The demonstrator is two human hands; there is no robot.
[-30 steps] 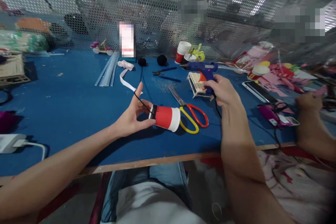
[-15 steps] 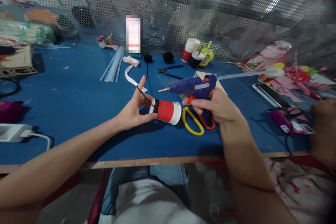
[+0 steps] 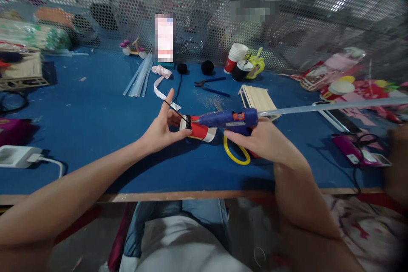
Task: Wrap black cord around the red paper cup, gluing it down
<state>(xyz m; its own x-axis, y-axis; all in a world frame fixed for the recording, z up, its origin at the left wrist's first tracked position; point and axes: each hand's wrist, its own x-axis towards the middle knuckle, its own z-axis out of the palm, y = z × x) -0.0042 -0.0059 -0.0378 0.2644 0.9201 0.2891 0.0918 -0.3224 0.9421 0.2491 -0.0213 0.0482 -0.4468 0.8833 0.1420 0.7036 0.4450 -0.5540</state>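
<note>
A red and white paper cup (image 3: 201, 131) lies on its side in my left hand (image 3: 167, 129), gripped near its left end. Black yarn (image 3: 188, 122) is wrapped round that end, and a strand runs up over my raised finger towards a black yarn ball (image 3: 182, 68). My right hand (image 3: 261, 138) holds a blue glue gun (image 3: 228, 119) by its handle. The gun's nozzle points left, at or just over the cup beside the yarn; whether it touches is unclear. Yellow-handled scissors (image 3: 236, 153) lie partly under my right hand.
Behind are pliers (image 3: 212, 86), white ribbon (image 3: 159, 91), glue sticks (image 3: 140, 77), a phone (image 3: 164, 38) and stacked cups (image 3: 236, 57). A small stick-built piece (image 3: 259, 98) lies behind the gun. Another person's arm (image 3: 397, 163) is at the right edge.
My right hand has turned the glue gun and brought its nozzle left and down to the cup's yarn-wrapped end. The cup has tilted slightly in my left hand. The view has shifted a little.
</note>
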